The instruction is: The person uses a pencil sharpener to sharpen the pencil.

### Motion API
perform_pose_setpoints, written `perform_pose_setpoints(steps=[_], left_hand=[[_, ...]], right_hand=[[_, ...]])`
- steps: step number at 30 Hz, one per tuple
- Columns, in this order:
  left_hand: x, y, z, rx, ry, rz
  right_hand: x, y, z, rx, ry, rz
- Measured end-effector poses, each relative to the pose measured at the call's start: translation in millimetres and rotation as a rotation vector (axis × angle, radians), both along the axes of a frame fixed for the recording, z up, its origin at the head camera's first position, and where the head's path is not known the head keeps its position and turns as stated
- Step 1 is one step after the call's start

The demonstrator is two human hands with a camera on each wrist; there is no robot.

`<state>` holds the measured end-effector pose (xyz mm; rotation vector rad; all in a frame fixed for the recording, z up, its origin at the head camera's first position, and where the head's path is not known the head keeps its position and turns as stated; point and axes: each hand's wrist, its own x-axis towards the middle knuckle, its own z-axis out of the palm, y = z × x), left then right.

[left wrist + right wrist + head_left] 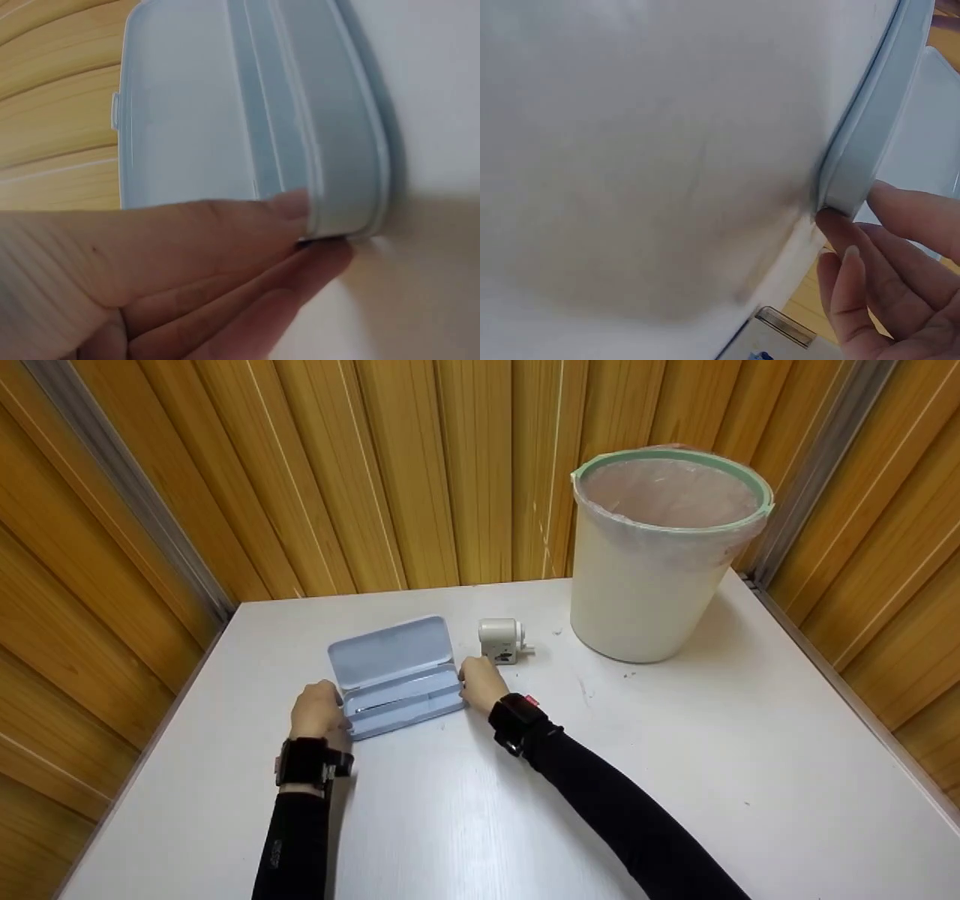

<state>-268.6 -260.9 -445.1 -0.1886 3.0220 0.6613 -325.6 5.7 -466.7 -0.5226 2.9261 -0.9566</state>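
Note:
A light blue pencil case (390,654) lies on the white table with its lid tipped back, showing a shallow tray with a lengthwise divider. At its left end, my left hand (315,711) pinches the wall; the left wrist view has the thumb over the rim and the fingers low on the outside. The opposite end is pinched between thumb and fingers of my right hand (482,684). A thin dark line shows in the tray near the left end. Just beyond the right hand stands a white crank pencil sharpener (498,639) with a small dark print.
A cream waste bin (637,592) with a green rim and clear liner stands at the table's back right. Wood-patterned panels (472,472) close off the back and both sides. Small specks and crumbs dot the white table (675,765).

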Motion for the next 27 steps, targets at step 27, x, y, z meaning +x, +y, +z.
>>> perform_pose_setpoints(steps=[27], left_hand=[[20.8,36.6,18.5,-0.184,-0.150,-0.153]], right_hand=[[87.5,37.0,7.9,0.226,0.136,0.120]])
